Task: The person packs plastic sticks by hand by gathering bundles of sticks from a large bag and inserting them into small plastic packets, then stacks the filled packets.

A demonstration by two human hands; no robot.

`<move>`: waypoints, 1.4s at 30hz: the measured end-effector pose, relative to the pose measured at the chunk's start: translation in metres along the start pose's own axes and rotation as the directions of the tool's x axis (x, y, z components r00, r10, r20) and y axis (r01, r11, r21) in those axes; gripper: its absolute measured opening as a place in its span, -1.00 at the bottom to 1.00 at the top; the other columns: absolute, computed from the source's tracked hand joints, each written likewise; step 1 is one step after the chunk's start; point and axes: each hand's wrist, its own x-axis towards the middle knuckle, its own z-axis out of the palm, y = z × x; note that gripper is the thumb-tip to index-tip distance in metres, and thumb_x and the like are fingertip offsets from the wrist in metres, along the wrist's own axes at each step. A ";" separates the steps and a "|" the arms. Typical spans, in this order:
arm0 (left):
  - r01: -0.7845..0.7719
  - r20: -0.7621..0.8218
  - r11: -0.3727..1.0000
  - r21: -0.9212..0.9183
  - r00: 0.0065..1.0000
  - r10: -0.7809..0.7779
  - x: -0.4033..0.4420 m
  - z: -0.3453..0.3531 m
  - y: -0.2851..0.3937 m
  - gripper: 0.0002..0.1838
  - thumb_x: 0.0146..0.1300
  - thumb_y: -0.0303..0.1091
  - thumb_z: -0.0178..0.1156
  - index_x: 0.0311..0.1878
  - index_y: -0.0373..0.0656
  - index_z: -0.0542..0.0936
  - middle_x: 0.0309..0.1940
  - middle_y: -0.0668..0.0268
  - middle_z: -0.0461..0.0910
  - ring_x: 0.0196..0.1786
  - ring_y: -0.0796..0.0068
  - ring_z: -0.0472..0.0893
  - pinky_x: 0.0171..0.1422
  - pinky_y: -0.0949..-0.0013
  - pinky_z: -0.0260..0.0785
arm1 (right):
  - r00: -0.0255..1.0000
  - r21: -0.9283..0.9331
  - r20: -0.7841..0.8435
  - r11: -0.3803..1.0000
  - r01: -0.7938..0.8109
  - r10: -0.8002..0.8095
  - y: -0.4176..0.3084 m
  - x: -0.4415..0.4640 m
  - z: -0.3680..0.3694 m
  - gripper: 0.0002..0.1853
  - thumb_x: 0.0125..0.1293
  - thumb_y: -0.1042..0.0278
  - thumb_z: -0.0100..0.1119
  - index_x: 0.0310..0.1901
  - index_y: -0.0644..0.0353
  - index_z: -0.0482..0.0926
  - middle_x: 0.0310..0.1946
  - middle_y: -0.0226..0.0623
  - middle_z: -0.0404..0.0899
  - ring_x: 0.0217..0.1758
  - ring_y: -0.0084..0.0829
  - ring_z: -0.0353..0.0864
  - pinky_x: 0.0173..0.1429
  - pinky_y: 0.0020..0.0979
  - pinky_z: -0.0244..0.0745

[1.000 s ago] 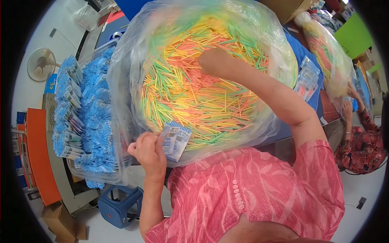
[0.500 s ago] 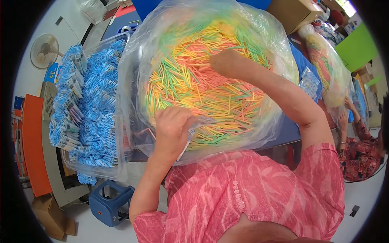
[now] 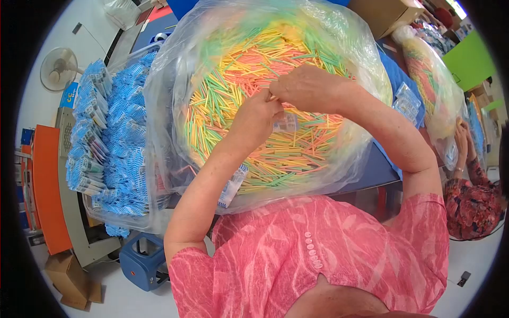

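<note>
A large clear plastic bag (image 3: 164, 79) lies open, full of thin yellow, pink and green sticks (image 3: 254, 74). Over the sticks, my left hand (image 3: 253, 121) is closed on a small clear printed packet (image 3: 286, 123), which hangs out past its fingers. My right hand (image 3: 310, 87) meets it there, fingers pinched together at the left fingertips. What the right fingers hold is hidden. Below my left forearm, a second packet with blue print (image 3: 232, 185) rests at the bag's near edge.
To the left stands a clear tub (image 3: 154, 220) packed with blue-and-white packets (image 3: 124, 143). A blue stool (image 3: 142, 262) is below it. Another filled bag (image 3: 427, 79) lies at the right, near a co-worker's hands (image 3: 464, 140). A cardboard box (image 3: 384, 18) sits behind.
My right hand has come from the middle of the sticks toward my left hand. My left hand has moved up and right with the packet, and the two now meet.
</note>
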 end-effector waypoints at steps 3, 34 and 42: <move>0.152 0.081 0.966 -0.210 0.987 -0.138 -0.001 -0.005 -0.004 -0.87 0.11 -0.49 0.27 -0.24 -0.15 0.68 -0.26 0.24 0.58 -0.15 0.31 0.63 -0.13 0.32 0.43 | 0.992 0.064 0.090 0.993 -0.099 0.093 0.006 0.001 -0.006 -0.70 0.11 0.48 0.16 -0.08 0.28 0.51 -0.21 -0.10 0.62 -0.15 -0.15 0.64 -0.13 -0.19 0.50; 0.144 0.003 0.785 -0.602 0.984 -0.178 -0.017 -0.016 0.009 -0.87 0.19 -0.50 0.29 -0.19 -0.26 0.68 -0.29 0.35 0.64 -0.22 0.61 0.59 -0.12 0.51 0.42 | 0.920 0.791 -0.340 0.588 0.168 0.195 -0.008 -0.004 0.031 -0.78 0.17 0.34 0.31 -0.16 0.17 0.57 -0.44 -0.40 0.53 -0.44 -0.57 0.44 -0.32 -0.51 0.37; 0.324 0.191 0.722 -0.612 0.946 -0.263 0.000 -0.022 0.003 -0.89 0.13 -0.52 0.31 -0.25 -0.26 0.69 -0.24 0.30 0.63 -0.15 0.52 0.60 -0.08 0.52 0.41 | 0.677 0.735 -0.598 0.631 0.249 0.429 -0.009 0.013 0.034 -0.76 0.18 0.39 0.34 -0.53 0.19 0.46 -0.69 -0.60 0.34 -0.60 -0.74 0.26 -0.54 -0.58 0.14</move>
